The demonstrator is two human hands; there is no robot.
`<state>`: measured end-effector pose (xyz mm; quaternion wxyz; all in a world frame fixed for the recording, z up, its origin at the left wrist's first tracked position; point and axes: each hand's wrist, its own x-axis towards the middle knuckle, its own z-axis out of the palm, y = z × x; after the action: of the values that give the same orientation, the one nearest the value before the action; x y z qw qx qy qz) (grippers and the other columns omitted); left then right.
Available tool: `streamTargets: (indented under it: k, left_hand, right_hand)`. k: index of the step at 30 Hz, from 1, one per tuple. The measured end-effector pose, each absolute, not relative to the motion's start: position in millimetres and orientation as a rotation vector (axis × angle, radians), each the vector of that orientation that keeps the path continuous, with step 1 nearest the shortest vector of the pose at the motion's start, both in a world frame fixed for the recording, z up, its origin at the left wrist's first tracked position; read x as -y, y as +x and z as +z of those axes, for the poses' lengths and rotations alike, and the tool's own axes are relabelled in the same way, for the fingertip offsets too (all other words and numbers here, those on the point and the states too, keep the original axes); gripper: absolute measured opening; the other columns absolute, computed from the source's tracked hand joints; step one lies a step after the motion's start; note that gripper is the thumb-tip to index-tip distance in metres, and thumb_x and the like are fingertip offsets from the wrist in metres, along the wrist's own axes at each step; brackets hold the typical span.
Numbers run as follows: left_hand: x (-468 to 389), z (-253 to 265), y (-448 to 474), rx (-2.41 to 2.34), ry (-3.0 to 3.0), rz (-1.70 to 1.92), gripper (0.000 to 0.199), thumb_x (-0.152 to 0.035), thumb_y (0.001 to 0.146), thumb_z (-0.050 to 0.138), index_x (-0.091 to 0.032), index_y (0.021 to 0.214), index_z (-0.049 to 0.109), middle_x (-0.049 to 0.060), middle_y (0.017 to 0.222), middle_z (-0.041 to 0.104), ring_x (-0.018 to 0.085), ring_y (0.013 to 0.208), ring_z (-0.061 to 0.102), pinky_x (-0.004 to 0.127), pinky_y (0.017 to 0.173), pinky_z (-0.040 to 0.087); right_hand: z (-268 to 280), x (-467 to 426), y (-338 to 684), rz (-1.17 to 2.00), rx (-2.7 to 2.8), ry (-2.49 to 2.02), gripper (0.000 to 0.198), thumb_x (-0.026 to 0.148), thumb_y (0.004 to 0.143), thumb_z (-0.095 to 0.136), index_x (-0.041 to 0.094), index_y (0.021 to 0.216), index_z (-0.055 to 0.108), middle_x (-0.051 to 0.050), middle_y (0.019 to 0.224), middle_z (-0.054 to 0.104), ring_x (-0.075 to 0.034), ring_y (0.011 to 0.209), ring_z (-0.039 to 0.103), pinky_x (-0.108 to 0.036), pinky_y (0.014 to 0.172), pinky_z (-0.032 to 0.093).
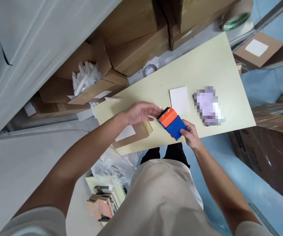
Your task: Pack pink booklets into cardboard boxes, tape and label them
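Observation:
My right hand [190, 133] grips the lower right corner of a small flat blue and orange notebook [176, 126], thumb on top of the blue part. An orange band crosses its upper part, and the far edge is black and ridged like a spiral binding. My left hand [142, 113] is beside that black edge, fingers stretched out and slightly curved, with nothing clearly held. A shiny, clear bit shows near its fingertips, too small to make out. Beyond the notebook, a white square card or pad [179, 100] lies on the pale yellow table [205, 68].
A blurred-out purple object [206, 106] lies at the table's right. A cardboard piece with a white label [134, 134] rests under my left forearm. Along the back stand cardboard boxes [136, 52], one with white rolls [86, 77], plus tape rolls [150, 69]. Large cartons [264, 157] stand right.

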<state>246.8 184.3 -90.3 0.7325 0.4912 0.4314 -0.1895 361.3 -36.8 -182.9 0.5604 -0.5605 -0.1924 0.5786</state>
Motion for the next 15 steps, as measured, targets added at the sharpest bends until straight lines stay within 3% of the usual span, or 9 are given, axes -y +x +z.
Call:
streamTargets:
  k: [2,5,10,15]
  left_hand:
    - [-187,-92,251,-1.049,1.192,-0.479,0.050,-0.056,0.085,0.048,-0.011,0.086,0.071,0.012,0.086,0.071,0.023,0.083,0.067,0.036,0.072,0.050]
    - [-188,-101,261,-1.155,1.499,-0.574,0.047,-0.057,0.078,0.058,-0.011,0.079,0.069,0.008,0.071,0.068,0.020,0.071,0.066,0.033,0.069,0.049]
    - [-207,-130,265,-1.049,2.004,-0.980,0.035,-0.045,0.076,0.063,-0.011,0.068,0.066,0.003,0.060,0.059,0.019,0.071,0.063,0.030,0.070,0.045]
    - [-223,-157,253,-0.795,2.340,-1.400,0.027,-0.039,0.068,0.067,-0.013,0.062,0.065,0.003,0.059,0.055,0.025,0.082,0.062,0.036,0.081,0.044]
  right_hand:
    - [-178,35,355,1.296,0.414,-1.380,0.050,0.069,0.070,0.058,0.019,0.067,0.052,0.004,0.055,0.041,-0.010,0.050,0.037,-0.023,0.046,0.030]
    - [-172,28,345,1.242,0.301,-1.489,0.053,0.069,0.072,0.057,0.018,0.059,0.049,0.005,0.050,0.038,-0.008,0.046,0.034,-0.021,0.043,0.026]
    - [-189,49,329,1.450,-0.026,-1.398,0.051,0.065,0.073,0.061,0.015,0.064,0.062,0.000,0.052,0.055,-0.010,0.046,0.047,-0.022,0.044,0.034]
    - [-212,100,289,1.594,-0.304,-1.240,0.046,0.060,0.072,0.065,0.015,0.067,0.067,-0.003,0.058,0.065,-0.013,0.049,0.054,-0.023,0.045,0.041]
